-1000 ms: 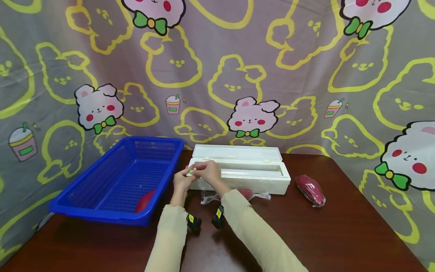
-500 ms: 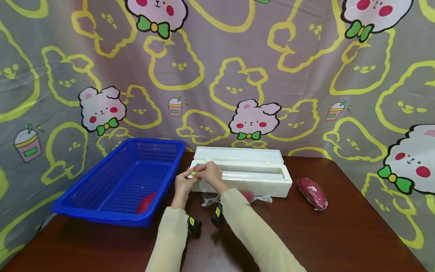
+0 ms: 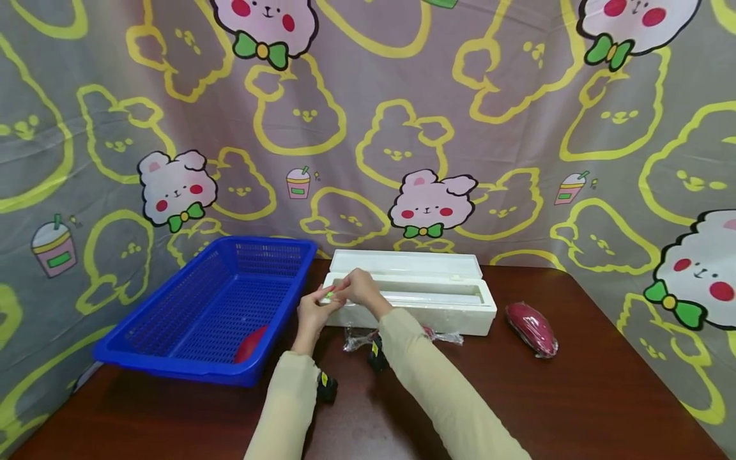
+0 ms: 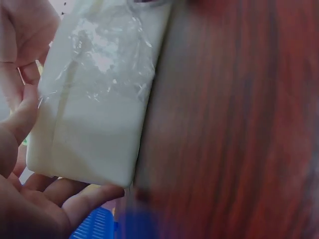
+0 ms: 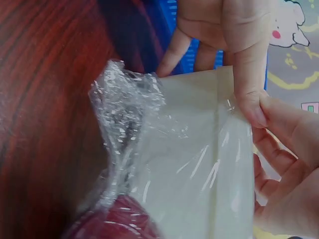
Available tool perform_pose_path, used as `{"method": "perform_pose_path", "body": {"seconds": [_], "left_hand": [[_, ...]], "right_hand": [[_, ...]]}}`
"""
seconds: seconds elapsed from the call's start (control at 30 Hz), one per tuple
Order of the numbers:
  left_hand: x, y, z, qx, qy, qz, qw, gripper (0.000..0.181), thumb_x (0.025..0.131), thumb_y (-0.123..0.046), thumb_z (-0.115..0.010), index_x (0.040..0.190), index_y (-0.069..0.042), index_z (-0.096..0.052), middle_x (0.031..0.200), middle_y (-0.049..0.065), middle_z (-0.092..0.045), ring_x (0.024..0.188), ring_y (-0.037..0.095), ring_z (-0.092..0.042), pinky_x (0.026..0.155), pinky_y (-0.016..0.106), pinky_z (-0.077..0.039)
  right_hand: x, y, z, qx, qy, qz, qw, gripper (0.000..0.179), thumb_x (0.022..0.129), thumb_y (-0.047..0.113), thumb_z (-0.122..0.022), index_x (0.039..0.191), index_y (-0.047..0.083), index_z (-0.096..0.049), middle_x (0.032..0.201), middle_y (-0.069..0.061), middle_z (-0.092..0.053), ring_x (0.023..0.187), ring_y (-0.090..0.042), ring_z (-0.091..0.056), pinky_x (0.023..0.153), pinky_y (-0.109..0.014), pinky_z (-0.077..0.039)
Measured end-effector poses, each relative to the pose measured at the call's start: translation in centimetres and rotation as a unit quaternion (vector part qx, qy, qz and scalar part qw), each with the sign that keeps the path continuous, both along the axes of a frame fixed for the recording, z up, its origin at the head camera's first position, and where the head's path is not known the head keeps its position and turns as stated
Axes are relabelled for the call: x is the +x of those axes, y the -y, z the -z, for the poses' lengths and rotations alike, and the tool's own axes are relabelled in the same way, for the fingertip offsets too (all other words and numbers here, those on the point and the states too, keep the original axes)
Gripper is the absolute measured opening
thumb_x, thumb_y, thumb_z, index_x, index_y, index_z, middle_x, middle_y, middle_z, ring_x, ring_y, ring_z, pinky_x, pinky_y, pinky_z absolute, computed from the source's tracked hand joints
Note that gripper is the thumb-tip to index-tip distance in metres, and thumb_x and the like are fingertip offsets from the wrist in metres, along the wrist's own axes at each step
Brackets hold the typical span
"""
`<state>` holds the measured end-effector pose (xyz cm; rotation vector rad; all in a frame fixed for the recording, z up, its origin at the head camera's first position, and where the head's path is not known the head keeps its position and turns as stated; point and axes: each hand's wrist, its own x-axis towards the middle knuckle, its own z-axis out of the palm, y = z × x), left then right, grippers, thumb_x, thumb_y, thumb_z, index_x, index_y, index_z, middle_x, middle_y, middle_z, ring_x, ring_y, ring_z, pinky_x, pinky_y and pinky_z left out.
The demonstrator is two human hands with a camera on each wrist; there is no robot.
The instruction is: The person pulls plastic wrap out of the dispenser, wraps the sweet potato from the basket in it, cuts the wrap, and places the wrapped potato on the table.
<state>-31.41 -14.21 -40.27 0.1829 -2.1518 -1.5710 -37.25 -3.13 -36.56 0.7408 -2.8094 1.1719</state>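
Observation:
A long white cling film box (image 3: 425, 319) stands with its lid (image 3: 402, 260) raised. Its front, close up in the left wrist view (image 4: 94, 134), bears wrinkled clear film (image 5: 124, 114). At its left end my left hand (image 3: 313, 314) and right hand (image 3: 361, 287) meet over a small green-and-white piece (image 3: 328, 296), which both appear to pinch. In the left wrist view, the fingers (image 4: 92, 199) of the left hand lie along the box's end. The right thumb and fingers (image 5: 286, 164) bend at the rim. What lies between the fingertips is mostly hidden.
A blue basket (image 3: 172, 365) with a red object (image 3: 250, 345) inside stands at the left. A film-wrapped dark-red item (image 3: 531, 329) lies at the right. Another wrapped red item (image 5: 117, 219) lies before the box, partly behind my right forearm. A patterned curtain (image 3: 368, 76) hangs behind.
Both hands stay together at the box's left end. My right wrist and forearm have shifted slightly to the right, covering more of the wrapped item. The view has tilted a little.

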Motion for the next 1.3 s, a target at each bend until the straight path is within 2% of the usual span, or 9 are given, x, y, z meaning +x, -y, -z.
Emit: {"method": "perform_pose_path", "body": {"seconds": [0.1, 0.2, 0.4, 0.57, 0.8, 0.9, 0.97, 1.17, 1.3], "left_hand": [[0.2, 0.1, -0.1, -0.047, -0.009, -0.014, 0.9988, 0.042, 0.063, -0.011, -0.079, 0.102, -0.001, -0.067, 0.115, 0.02, -0.054, 0.111, 0.031, -0.048, 0.09, 0.04, -0.037], [0.3, 0.2, -0.2, -0.085, -0.011, -0.016, 0.9962, 0.042, 0.063, -0.015, -0.08, 0.102, -0.004, -0.068, 0.114, 0.019, -0.055, 0.11, 0.032, -0.049, 0.088, 0.04, -0.039], [0.3, 0.5, -0.7, -0.176, -0.035, -0.004, 0.9838, 0.035, 0.062, -0.016, -0.081, 0.092, -0.001, -0.071, 0.108, 0.024, -0.056, 0.102, 0.039, -0.053, 0.082, 0.044, -0.042], [0.5, 0.7, -1.2, -0.222, -0.045, 0.0, 0.9739, 0.029, 0.062, -0.019, -0.081, 0.084, -0.003, -0.072, 0.104, 0.023, -0.06, 0.092, 0.037, -0.058, 0.074, 0.043, -0.046], [0.4, 0.7, -1.7, -0.244, -0.031, -0.005, 0.9692, 0.033, 0.058, -0.023, -0.083, 0.083, -0.003, -0.073, 0.09, 0.019, -0.065, 0.077, 0.034, -0.06, 0.068, 0.041, -0.047], [0.4, 0.6, -1.7, -0.243, -0.021, 0.001, 0.9698, 0.033, 0.058, -0.023, -0.084, 0.083, -0.004, -0.073, 0.088, 0.017, -0.066, 0.076, 0.034, -0.06, 0.067, 0.04, -0.047], [0.4, 0.6, -1.7, -0.245, -0.018, 0.005, 0.9695, 0.033, 0.058, -0.022, -0.084, 0.083, -0.004, -0.073, 0.089, 0.016, -0.066, 0.078, 0.034, -0.06, 0.067, 0.04, -0.047], [0.2, 0.8, -1.6, -0.243, -0.021, 0.006, 0.9698, 0.034, 0.058, -0.023, -0.084, 0.083, -0.002, -0.073, 0.092, 0.017, -0.065, 0.079, 0.033, -0.06, 0.068, 0.04, -0.047], [0.2, 1.1, -1.6, -0.251, -0.023, 0.01, 0.9677, 0.033, 0.059, -0.023, -0.083, 0.082, -0.002, -0.073, 0.087, 0.016, -0.066, 0.078, 0.033, -0.06, 0.069, 0.04, -0.047]], "right_hand": [[-0.2, 0.0, 0.7, -0.031, 0.014, -0.008, 0.9994, 0.01, 0.063, 0.018, -0.078, 0.069, 0.012, -0.073, 0.063, 0.004, -0.064, 0.062, -0.012, -0.053, 0.054, -0.024, -0.043], [1.0, -0.1, 0.0, -0.035, 0.024, 0.009, 0.9991, 0.012, 0.065, 0.012, -0.075, 0.075, 0.007, -0.073, 0.071, -0.002, -0.067, 0.066, -0.012, -0.054, 0.054, -0.021, -0.041], [2.2, -0.5, -0.8, -0.022, -0.014, 0.012, 0.9996, 0.013, 0.068, 0.014, -0.075, 0.076, 0.005, -0.073, 0.072, -0.003, -0.067, 0.06, -0.01, -0.05, 0.051, -0.019, -0.037], [-2.2, -0.4, 2.7, -0.053, 0.003, -0.017, 0.9984, 0.016, 0.062, 0.027, -0.081, 0.07, 0.015, -0.074, 0.07, 0.006, -0.066, 0.065, -0.01, -0.054, 0.058, -0.024, -0.042], [-3.9, -0.6, 4.1, -0.074, 0.011, -0.03, 0.9968, 0.018, 0.062, 0.027, -0.082, 0.07, 0.014, -0.073, 0.069, 0.003, -0.067, 0.067, -0.011, -0.056, 0.057, -0.024, -0.044], [-7.5, -0.4, 7.3, -0.089, 0.01, -0.055, 0.9944, 0.021, 0.057, 0.033, -0.083, 0.066, 0.017, -0.073, 0.064, 0.005, -0.065, 0.063, -0.01, -0.055, 0.052, -0.023, -0.042], [-7.9, -0.4, 7.7, -0.085, 0.012, -0.057, 0.9947, 0.021, 0.057, 0.032, -0.083, 0.065, 0.017, -0.072, 0.064, 0.004, -0.065, 0.063, -0.011, -0.055, 0.052, -0.024, -0.042], [-4.3, -0.8, 3.8, -0.058, 0.028, -0.049, 0.9967, 0.016, 0.063, 0.024, -0.081, 0.071, 0.013, -0.073, 0.069, 0.004, -0.067, 0.064, -0.013, -0.055, 0.056, -0.028, -0.045], [-1.2, -0.9, 1.7, -0.019, -0.055, -0.042, 0.9974, 0.01, 0.069, 0.02, -0.077, 0.071, 0.012, -0.073, 0.066, 0.004, -0.065, 0.058, -0.012, -0.053, 0.052, -0.026, -0.042]]}}
